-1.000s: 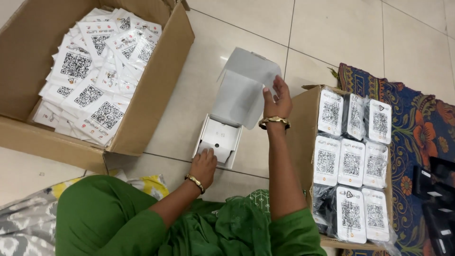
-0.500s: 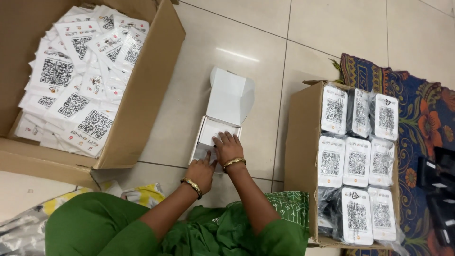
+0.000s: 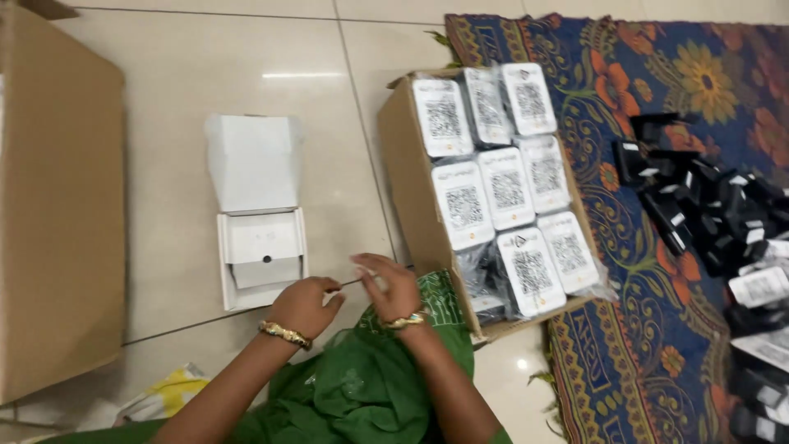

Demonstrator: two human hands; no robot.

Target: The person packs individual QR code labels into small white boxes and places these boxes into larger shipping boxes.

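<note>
Left hand [image 3: 302,302] loosely curled, empty, just below open white box [image 3: 261,259]. Right hand [image 3: 386,288] fingers spread, empty, beside cardboard box [image 3: 411,189] of wrapped packs [image 3: 509,189].

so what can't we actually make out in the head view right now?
- Left cardboard box: contents out of view, cut by the frame's left edge.
- Black items on the rug: too blurred to identify.
- Left hand and right hand: motion blur hides whether they pinch anything.
- White box: contents unclear.
</note>
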